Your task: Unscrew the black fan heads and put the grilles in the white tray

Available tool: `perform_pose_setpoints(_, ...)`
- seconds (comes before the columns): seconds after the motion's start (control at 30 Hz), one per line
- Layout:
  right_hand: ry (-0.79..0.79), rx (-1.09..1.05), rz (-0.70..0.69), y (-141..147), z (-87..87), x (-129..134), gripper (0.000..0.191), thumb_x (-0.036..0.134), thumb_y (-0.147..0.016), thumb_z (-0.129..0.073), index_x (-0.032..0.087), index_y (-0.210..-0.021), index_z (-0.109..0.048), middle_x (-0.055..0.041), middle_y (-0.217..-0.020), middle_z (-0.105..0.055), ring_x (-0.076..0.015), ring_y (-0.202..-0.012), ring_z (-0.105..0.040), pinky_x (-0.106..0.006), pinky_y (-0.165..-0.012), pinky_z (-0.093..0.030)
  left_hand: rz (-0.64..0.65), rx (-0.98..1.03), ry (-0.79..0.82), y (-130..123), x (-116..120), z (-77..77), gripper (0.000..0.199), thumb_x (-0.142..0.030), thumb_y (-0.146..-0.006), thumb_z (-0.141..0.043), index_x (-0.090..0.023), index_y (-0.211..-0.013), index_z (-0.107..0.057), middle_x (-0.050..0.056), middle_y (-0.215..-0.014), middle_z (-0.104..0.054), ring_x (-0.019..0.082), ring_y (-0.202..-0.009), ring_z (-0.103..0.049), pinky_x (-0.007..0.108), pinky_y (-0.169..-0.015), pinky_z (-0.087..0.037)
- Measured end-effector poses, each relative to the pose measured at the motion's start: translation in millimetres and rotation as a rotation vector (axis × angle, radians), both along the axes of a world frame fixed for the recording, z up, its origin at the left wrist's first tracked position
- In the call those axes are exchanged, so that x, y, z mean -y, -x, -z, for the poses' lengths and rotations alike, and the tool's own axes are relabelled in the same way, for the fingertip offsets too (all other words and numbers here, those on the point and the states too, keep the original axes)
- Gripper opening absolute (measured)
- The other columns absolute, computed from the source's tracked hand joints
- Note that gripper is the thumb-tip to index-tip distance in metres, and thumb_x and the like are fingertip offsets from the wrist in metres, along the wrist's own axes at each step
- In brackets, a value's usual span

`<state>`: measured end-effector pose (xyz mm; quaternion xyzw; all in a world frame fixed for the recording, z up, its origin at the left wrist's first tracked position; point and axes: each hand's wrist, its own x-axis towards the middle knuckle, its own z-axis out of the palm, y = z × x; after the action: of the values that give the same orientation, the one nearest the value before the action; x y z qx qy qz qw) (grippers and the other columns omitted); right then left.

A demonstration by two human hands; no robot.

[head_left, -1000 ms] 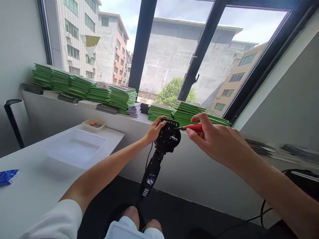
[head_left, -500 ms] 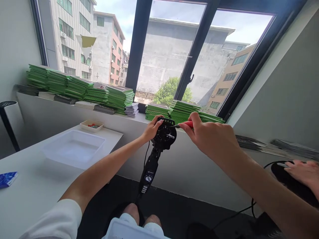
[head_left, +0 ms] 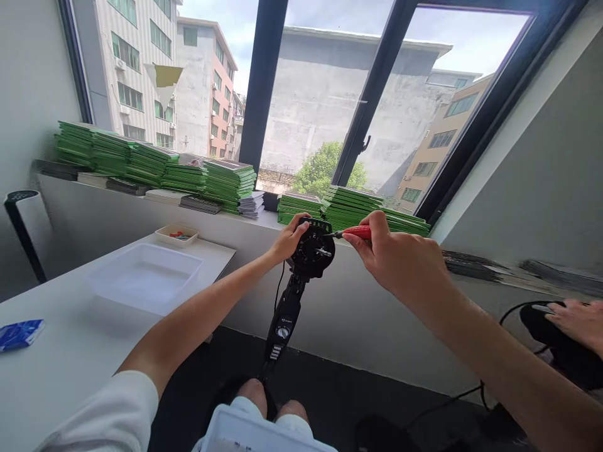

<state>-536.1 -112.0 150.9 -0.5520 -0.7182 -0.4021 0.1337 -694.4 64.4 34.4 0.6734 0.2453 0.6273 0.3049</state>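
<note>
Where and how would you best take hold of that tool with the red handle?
Probably by the thick red handle, coming from the right: the tool lies roughly sideways, its thin dark shaft pointing left at the black device. The handle offers more to grip, and the right hand holds it there.

This looks like a workshop or office. Green stacks [head_left: 230,188] crowd the sill [head_left: 269,220] under a window [head_left: 320,94], and a white worktop [head_left: 61,395] holds a bin [head_left: 127,296] and a tray [head_left: 174,243].
</note>
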Motion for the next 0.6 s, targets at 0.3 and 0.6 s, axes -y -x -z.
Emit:
perform_pose_setpoints(0.3, -0.152, -0.164, -0.283, -27.5, 33.5, 12.7, 0.055, 0.061, -0.105, -0.028, 0.016, -0.109, -0.060, -0.0018, -0.057, -0.062, -0.0181, -0.043, -0.054, -0.024, -0.046, -0.028, 0.302, -0.006, 0.093, 14.7, 5.7, -2.6, 0.055, -0.056, -0.091, -0.067, -0.027, -0.136, -0.053, 0.001, -0.098, -0.065, 0.018, -0.091, -0.064, 0.028, -0.084, -0.053)
perform_pose_setpoints(0.6, -0.158, -0.440, -0.383, -69.6, 97.2, 73.9, 0.027, 0.051, -0.100, -0.053, 0.028, -0.115, -0.053, -0.0042, -0.085, -0.075, -0.0187, -0.045, -0.058, -0.033, -0.053, -0.048, 0.277, -0.031, 0.036, 8.0, 1.7, -3.4, 0.054, -0.055, -0.091, -0.067, -0.027, -0.136, -0.056, 0.002, -0.104, -0.066, 0.021, -0.100, -0.064, 0.032, -0.095, -0.051)
